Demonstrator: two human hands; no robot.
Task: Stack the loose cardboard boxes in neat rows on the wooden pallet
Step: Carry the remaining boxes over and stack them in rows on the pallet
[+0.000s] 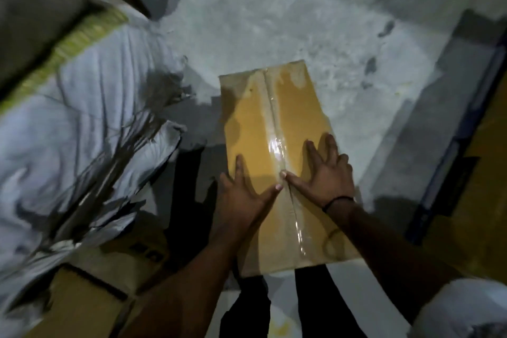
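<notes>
A taped cardboard box [277, 151] lies in the middle of the frame over a pale dusty floor [260, 22]. The left hand [244, 192] and the right hand [327, 173] both lie flat on its lid with fingers spread wide, thumbs almost meeting at the tape seam [274, 118]. White sacks [82, 123] fill the left side, with another box [90, 291] at lower left.

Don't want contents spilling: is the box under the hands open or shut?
Shut. The box has both top flaps closed, meeting at a centre seam covered by clear tape.
</notes>
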